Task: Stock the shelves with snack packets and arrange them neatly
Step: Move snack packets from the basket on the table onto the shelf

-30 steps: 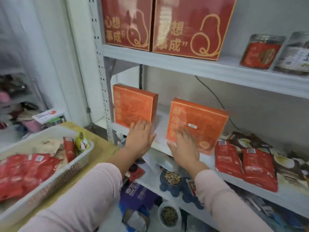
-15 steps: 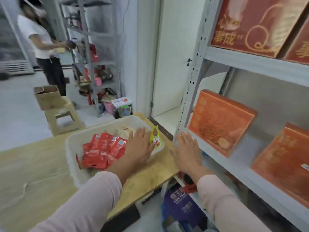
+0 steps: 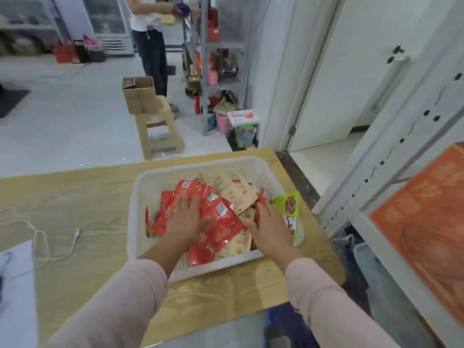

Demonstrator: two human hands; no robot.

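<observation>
A white plastic basket (image 3: pixel 137 212) stands on the wooden table (image 3: pixel 75 197), filled with several red snack packets (image 3: pixel 221 222), a beige packet (image 3: pixel 234 192) and a green packet (image 3: pixel 288 209) leaning on its right rim. My left hand (image 3: pixel 185 219) lies flat on the red packets with its fingers spread. My right hand (image 3: pixel 270 228) rests at the basket's right side, and a red packet (image 3: pixel 263 195) stands up between its thumb and fingers. Whether it grips that packet is unclear. An orange box (image 3: pixel 421 222) stands on the metal shelf (image 3: pixel 371 177) at the right.
A white cable (image 3: pixel 50 237) trails over the table's left part. Beyond the table a stool (image 3: pixel 158 131) carries a cardboard box (image 3: pixel 138 96), and another person (image 3: pixel 150 46) stands at a far rack (image 3: pixel 223 71). Blue bags (image 3: pixel 283 322) sit below the shelf.
Both hands left the orange boxes on the shelf and swung left to the table. They now lie inside the basket on the packets, and my view turned with them.
</observation>
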